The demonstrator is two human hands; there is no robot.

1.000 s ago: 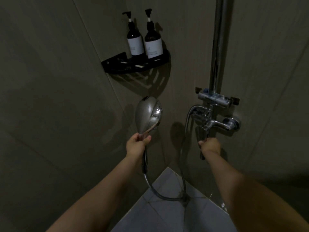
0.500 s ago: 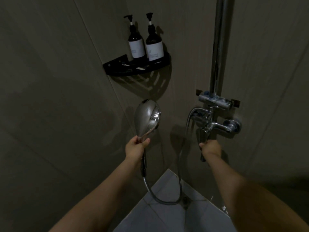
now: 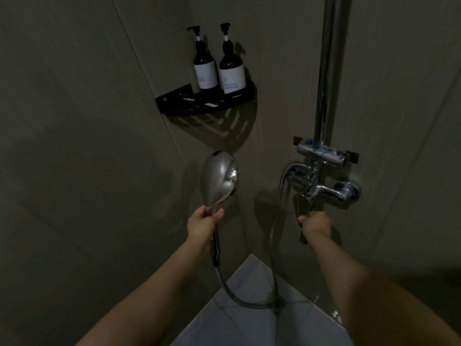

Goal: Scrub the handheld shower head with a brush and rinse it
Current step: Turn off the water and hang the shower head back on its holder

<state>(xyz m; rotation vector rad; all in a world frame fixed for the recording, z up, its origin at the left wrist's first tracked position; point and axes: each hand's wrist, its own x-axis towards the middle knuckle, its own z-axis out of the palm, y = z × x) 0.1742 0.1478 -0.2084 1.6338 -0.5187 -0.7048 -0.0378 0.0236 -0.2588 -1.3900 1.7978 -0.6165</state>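
Chrome in the left hand (image 3: 203,222): fingers wrapped round the handle of the shower head (image 3: 219,179), held upright at centre frame, hose (image 3: 249,302) looping down to six o'clock. Right hand (image 3: 315,222) grips the mixer lever (image 3: 303,208) at three o'clock. Up at twelve, a black corner shelf (image 3: 179,107) carries two dark pump bottles (image 3: 217,71), their contents not visible.

A single head-worn view is given, aimed forward and down into a tiled shower corner from arm's reach (wide-angle, with bent edges); no second view is offered for overlap.
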